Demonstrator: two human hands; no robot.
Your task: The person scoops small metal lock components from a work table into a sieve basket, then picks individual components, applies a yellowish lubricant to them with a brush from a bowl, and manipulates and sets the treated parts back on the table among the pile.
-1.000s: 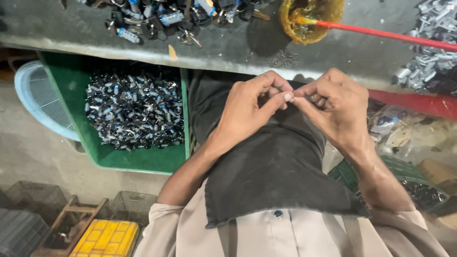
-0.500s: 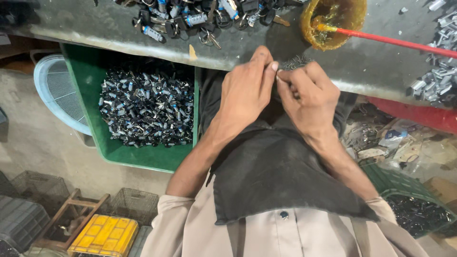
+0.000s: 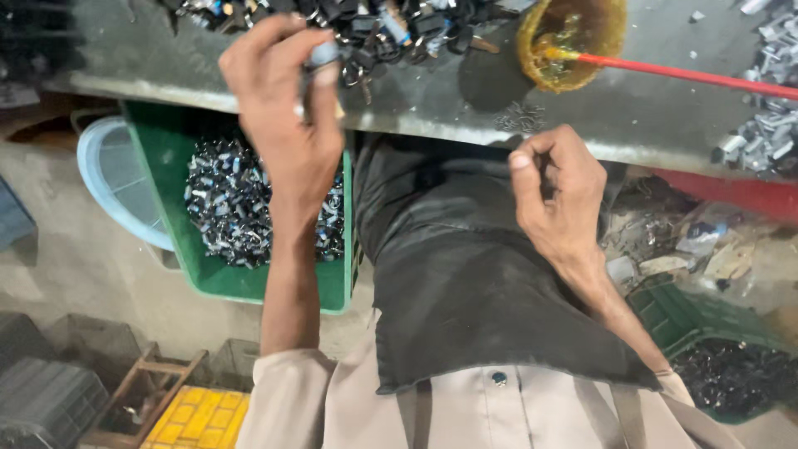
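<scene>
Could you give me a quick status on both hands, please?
Left hand pinching a small grey part above the parts pile. Right hand curled, apparently empty, at bench edge. Nothing obstructing.

single view, head-worn camera, looking steeply down along the wearer's own torso. landmark: grey workbench (image 3: 432, 108), which runs across the top of the frame, its front edge facing the lens. below that edge the dark apron (image 3: 465, 291) and beige shirt fill the lower centre, very near the lens. the left hand (image 3: 283, 116) sits over the bench edge, the right hand (image 3: 557, 195) just below it, both close. the green bin (image 3: 166, 183) lies below the bench at frame left. no second view, so nothing is shared.
</scene>
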